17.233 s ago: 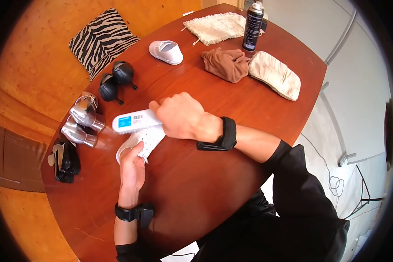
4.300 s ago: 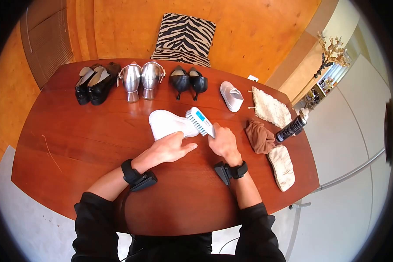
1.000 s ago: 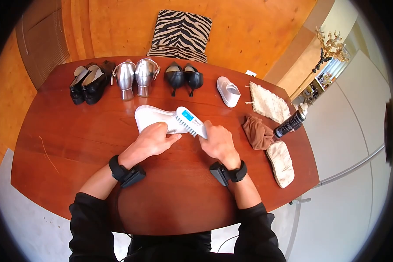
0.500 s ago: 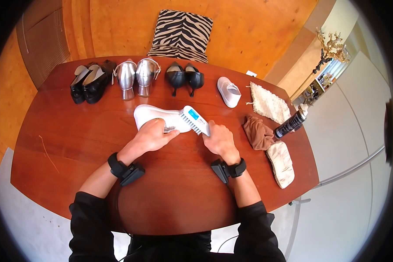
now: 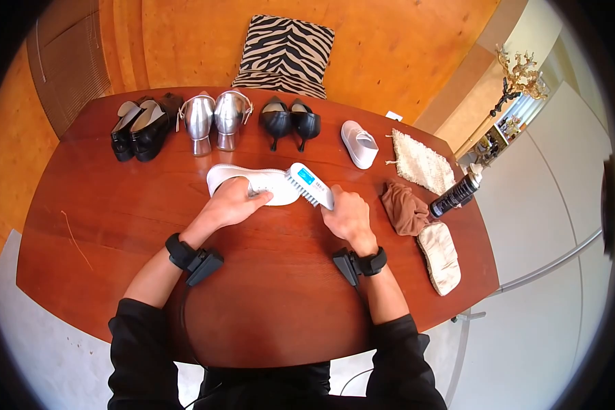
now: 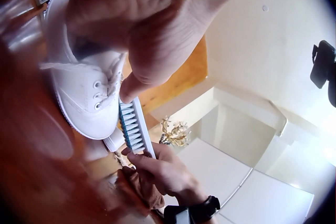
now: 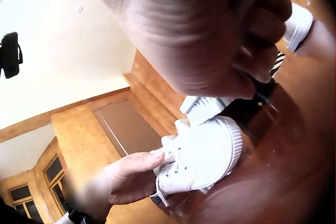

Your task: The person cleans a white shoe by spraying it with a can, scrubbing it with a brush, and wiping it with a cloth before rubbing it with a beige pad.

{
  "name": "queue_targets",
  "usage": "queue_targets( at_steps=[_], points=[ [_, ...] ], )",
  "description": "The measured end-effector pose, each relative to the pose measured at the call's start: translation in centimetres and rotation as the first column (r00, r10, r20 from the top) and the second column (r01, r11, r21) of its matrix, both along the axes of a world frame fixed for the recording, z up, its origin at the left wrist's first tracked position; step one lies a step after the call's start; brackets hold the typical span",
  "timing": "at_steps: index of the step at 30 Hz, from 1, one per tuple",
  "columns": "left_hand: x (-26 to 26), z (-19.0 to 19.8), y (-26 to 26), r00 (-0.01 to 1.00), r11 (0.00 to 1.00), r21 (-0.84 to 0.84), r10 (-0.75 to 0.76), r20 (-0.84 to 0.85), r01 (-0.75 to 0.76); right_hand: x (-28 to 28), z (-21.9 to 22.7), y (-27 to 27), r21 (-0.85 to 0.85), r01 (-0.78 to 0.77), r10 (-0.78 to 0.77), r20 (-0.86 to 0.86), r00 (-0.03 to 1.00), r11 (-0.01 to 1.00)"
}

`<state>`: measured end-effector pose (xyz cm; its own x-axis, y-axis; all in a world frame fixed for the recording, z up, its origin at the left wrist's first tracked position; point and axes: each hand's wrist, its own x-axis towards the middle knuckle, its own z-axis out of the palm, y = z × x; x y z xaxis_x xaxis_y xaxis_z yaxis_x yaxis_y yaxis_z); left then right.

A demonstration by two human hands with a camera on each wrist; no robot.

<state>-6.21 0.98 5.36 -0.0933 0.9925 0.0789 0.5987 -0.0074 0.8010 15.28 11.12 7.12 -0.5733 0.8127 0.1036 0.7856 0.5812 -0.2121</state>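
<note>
My left hand (image 5: pixel 231 205) grips a white lace-up sneaker (image 5: pixel 275 183) at the middle of the table, toe pointing right. In the left wrist view its fingers reach into the sneaker's opening and the thumb lies by the laces. My right hand (image 5: pixel 350 219) holds a white scrubbing brush (image 5: pixel 311 183) by its handle, fingers curled round it. Teal and white bristles (image 6: pixel 132 129) show in the left wrist view. The brush head overlaps the sneaker's toe in the head view. From the right wrist, the sneaker's ribbed toe edge (image 7: pixel 231 150) faces me.
Along the far side stand black loafers (image 5: pixel 145 130), silver heeled shoes (image 5: pixel 199 119), black heels (image 5: pixel 276 121) and another white sneaker (image 5: pixel 359 145). To the right lie a cream pouch (image 5: pixel 420 160), a brown cloth (image 5: pixel 404 208), a spray can (image 5: pixel 452 197) and a cream pad (image 5: pixel 439 258).
The sneaker has rolled in my left hand, so its laced upper now shows more. The brush has shifted slightly right. Seventeen seconds ago the sneaker was brushed farther left.
</note>
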Motion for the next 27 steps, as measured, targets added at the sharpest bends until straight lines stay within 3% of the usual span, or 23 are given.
queue_targets(
  at_steps=[9,13,16,18,19,25,27],
  points=[
    [-0.6,-1.0,0.5,1.0,1.0,-0.026,0.003,0.0,-0.003,-0.2,-0.6,-0.5,0.363,-0.076,0.174,-0.247,0.953,0.929],
    [-0.7,-1.2,0.6,1.0,0.998,-0.057,0.012,-0.027,-0.014,-0.2,-0.7,-0.5,0.384,-0.088,0.189,-0.236,0.953,0.919],
    [-0.4,-0.5,0.3,0.997,0.998,-0.016,-0.062,0.047,0.063,-0.3,-0.8,-0.5,0.361,-0.099,0.179,-0.197,0.964,0.927],
    [0.4,0.3,-0.1,0.927,0.975,-0.144,-0.105,0.36,0.166,-0.4,-1.0,-0.4,0.292,-0.114,0.161,-0.142,0.977,0.95],
    [0.6,-0.2,0.1,0.89,0.958,-0.156,-0.153,0.43,0.24,-0.4,-1.0,-0.4,0.292,-0.114,0.16,-0.142,0.977,0.95],
    [1.4,-0.7,0.1,0.895,0.962,-0.131,-0.165,0.414,0.238,-0.2,-0.9,-0.1,0.232,-0.099,0.121,-0.082,0.989,0.968],
    [1.7,-0.6,-0.3,0.954,0.978,0.072,-0.208,0.217,0.197,-0.2,-0.9,-0.1,0.212,-0.083,0.097,-0.058,0.994,0.974]
  ],
)
